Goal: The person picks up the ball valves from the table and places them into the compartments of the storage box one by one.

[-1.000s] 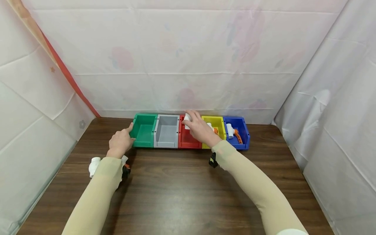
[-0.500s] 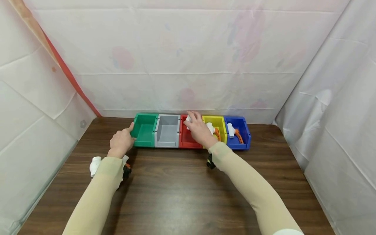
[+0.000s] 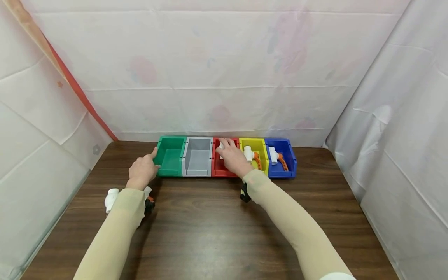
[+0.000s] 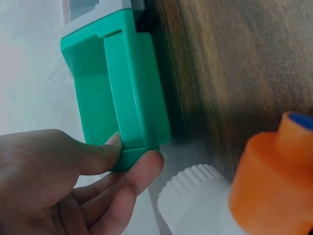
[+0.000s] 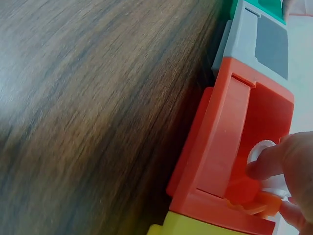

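My left hand (image 3: 141, 170) grips the left wall of the green bin (image 3: 171, 171); in the left wrist view its thumb (image 4: 100, 155) lies over the inside of the rim and the fingers are outside. My right hand (image 3: 233, 157) reaches into the red bin (image 3: 224, 172), holding a white plastic ball valve (image 5: 276, 183) with an orange handle (image 5: 268, 201). In the right wrist view the valve sits low inside the red walls, a fingertip against its white body. The palm hides part of it.
A grey bin (image 3: 198, 171) stands between the green and red ones. Similar orange-handled valves lie in the yellow bin (image 3: 254, 143) and blue bin (image 3: 293, 161). Beside my left forearm, a white valve body (image 3: 111, 200) rests on the wooden table (image 3: 210, 233).
My right hand has lowered slightly with the valve into the red bin, and its forearm has shifted left, uncovering more of the valve in the yellow bin. The left hand keeps its place.
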Tool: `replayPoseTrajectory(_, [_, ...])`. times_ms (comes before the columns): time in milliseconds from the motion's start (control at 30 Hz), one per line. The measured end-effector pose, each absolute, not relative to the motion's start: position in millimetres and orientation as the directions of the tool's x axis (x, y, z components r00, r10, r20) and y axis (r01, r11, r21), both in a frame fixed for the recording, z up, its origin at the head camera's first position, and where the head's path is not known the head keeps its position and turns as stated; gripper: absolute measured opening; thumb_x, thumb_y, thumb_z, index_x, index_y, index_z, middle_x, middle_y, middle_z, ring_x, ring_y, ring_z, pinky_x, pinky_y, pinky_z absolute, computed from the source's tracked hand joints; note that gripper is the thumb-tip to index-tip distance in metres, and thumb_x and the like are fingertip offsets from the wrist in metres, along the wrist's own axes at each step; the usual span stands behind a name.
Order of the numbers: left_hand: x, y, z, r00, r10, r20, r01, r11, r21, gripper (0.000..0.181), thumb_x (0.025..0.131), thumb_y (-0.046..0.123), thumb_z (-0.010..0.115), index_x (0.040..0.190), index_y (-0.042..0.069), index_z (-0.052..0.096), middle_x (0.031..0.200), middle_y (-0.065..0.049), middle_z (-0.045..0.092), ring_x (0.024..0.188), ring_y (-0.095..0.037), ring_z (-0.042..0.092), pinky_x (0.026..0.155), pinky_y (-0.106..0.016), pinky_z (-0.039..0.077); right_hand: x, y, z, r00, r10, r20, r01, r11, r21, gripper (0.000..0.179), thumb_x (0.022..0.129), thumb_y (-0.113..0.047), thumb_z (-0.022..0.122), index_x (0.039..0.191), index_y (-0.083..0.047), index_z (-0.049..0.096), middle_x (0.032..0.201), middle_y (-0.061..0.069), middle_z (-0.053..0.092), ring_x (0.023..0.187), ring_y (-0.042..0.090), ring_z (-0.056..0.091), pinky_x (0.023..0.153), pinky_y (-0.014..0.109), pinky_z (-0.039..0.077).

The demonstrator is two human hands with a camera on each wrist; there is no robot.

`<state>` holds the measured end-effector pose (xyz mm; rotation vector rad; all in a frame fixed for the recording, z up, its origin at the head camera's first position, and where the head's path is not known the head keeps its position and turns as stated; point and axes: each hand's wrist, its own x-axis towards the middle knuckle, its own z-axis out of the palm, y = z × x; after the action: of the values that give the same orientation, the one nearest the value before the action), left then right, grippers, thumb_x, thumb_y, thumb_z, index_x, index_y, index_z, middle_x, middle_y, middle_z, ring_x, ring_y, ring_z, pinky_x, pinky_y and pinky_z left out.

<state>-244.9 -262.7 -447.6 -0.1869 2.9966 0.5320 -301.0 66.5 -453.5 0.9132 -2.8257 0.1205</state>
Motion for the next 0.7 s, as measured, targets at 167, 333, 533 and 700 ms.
replayPoseTrajectory(167, [-242.9, -263.5, -447.1, -0.989, -0.089, -0.117, -0.124, 0.930, 0.346, 0.076, 0.100, 0.022, 0.060, 0.161, 0.020, 0.014, 0.104, -0.036, 0.061, 0.055, -0.031, 0.050, 0.048, -0.039, 0.040, -302.9, 65.2, -458.1, -0.827, -0.538, 0.161, -0.552, 0.832, -0.051, 0.032, 0.092, -0.005, 0.067, 0.122, -0.017, 0.070, 0.152, 0.013, 0.039, 0.137, 0.035, 0.036, 0.098, 0.038, 0.049])
replayPoseTrajectory(333, [-241.0, -268.0, -447.2, -0.991, -0.097, -0.096, -0.125, 0.931, 0.342, 0.075, 0.100, 0.022, 0.061, 0.160, 0.019, 0.017, 0.097, -0.034, 0.061, 0.055, -0.031, 0.050, 0.047, -0.039, 0.040, -304.4, 60.1, -459.6, -0.833, -0.542, 0.107, -0.551, 0.829, -0.091, 0.035, 0.091, -0.002, 0.065, 0.123, -0.016, 0.069, 0.154, 0.014, 0.036, 0.139, 0.037, 0.033, 0.100, 0.040, 0.047])
replayPoseTrajectory(533, [-240.3, -267.5, -446.9, -0.990, -0.087, -0.110, -0.120, 0.931, 0.344, 0.074, 0.101, 0.022, 0.060, 0.161, 0.019, 0.016, 0.088, -0.030, 0.060, 0.054, -0.031, 0.049, 0.047, -0.039, 0.040, -308.5, 56.4, -463.9, -0.857, -0.515, 0.024, -0.515, 0.852, -0.089, 0.038, 0.090, -0.006, 0.071, 0.126, -0.017, 0.067, 0.156, 0.012, 0.033, 0.140, 0.036, 0.030, 0.101, 0.040, 0.046])
replayPoseTrajectory(700, [-240.8, -264.4, -446.8, -0.990, -0.094, -0.105, -0.125, 0.929, 0.349, 0.074, 0.101, 0.023, 0.059, 0.161, 0.019, 0.017, 0.097, -0.035, 0.060, 0.054, -0.030, 0.048, 0.047, -0.038, 0.040, -315.6, 55.2, -466.9, -0.859, -0.512, -0.008, -0.512, 0.859, -0.031, 0.037, 0.091, -0.013, 0.071, 0.128, -0.017, 0.067, 0.154, 0.011, 0.035, 0.139, 0.034, 0.032, 0.101, 0.040, 0.046])
